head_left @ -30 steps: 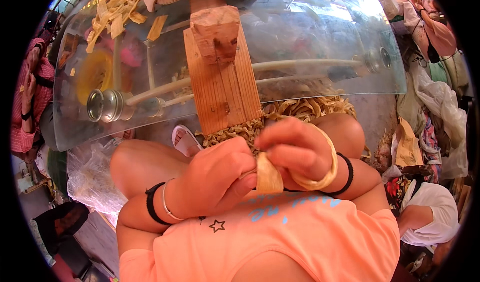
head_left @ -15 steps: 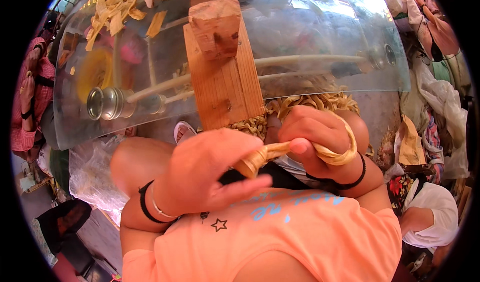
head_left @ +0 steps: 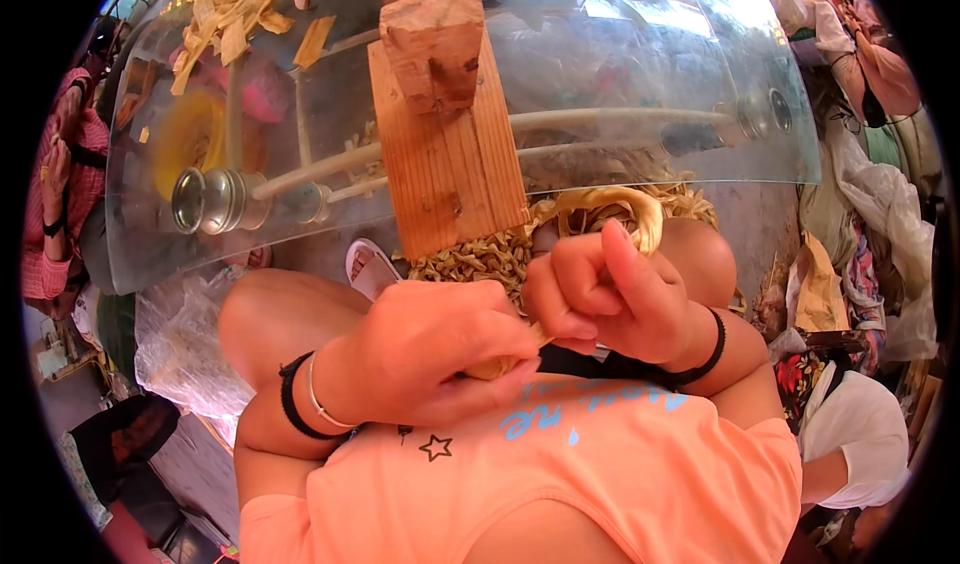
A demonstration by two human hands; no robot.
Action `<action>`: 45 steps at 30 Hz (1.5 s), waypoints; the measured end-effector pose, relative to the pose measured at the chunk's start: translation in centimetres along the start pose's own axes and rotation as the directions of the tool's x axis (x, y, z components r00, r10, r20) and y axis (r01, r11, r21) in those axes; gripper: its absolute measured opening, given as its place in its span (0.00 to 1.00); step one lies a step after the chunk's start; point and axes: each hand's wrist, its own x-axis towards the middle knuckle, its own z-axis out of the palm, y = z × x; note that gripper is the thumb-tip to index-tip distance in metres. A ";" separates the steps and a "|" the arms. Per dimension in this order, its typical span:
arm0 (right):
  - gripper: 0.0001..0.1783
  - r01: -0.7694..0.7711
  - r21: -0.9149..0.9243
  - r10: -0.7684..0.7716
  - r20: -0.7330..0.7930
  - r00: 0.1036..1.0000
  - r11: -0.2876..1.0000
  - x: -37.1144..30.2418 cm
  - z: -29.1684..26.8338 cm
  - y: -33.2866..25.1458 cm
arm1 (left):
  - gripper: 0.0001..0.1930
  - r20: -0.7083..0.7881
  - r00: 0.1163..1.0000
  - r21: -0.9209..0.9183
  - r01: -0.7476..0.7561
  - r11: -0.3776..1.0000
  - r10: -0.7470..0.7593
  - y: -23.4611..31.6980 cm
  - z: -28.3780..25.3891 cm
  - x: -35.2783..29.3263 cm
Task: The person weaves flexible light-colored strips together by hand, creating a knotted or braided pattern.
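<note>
Both my hands work close together over my lap on a straw-coloured braided cord [head_left: 640,214], which looks like dried husk or straw. My left hand [head_left: 430,339] is closed around its end; a thick folded bit shows below the fingers. My right hand [head_left: 615,289] has its fingers curled in on the cord, thumb pointing up. A short thin stretch runs between the two hands. Beyond the right hand the cord bends in a loop over a heap of similar curled strips [head_left: 465,264] between my knees. What lies inside the fists is hidden.
A glass tabletop [head_left: 590,74] with metal-ended pale legs seen through it stands ahead. On it are a wooden block stand [head_left: 445,154] and flat loose strips [head_left: 235,9]. Clear plastic [head_left: 190,334] lies left. Other people sit at left and right, beside cloth and bags.
My left hand has closed over the folded cord end. My right hand has turned thumb-up, and the cord loop has swung from its wrist side to beyond the fingers.
</note>
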 end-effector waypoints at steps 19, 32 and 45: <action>0.29 0.033 -0.672 -0.101 -0.062 0.993 0.740 1.4 0.1 -0.7 | 0.37 0.008 0.979 -0.432 0.189 0.882 -0.206 -0.2 -0.6 -0.9; 0.19 0.017 -0.814 -0.473 -0.321 0.820 0.581 6.4 -1.9 0.8 | 0.07 -0.523 0.792 0.201 0.474 0.857 -0.315 -2.4 -3.5 0.7; 0.23 0.210 -0.955 -0.390 0.115 0.914 0.209 3.1 -1.6 -1.3 | 0.07 -0.414 0.832 -0.344 0.233 0.910 -0.370 0.2 -1.6 -0.3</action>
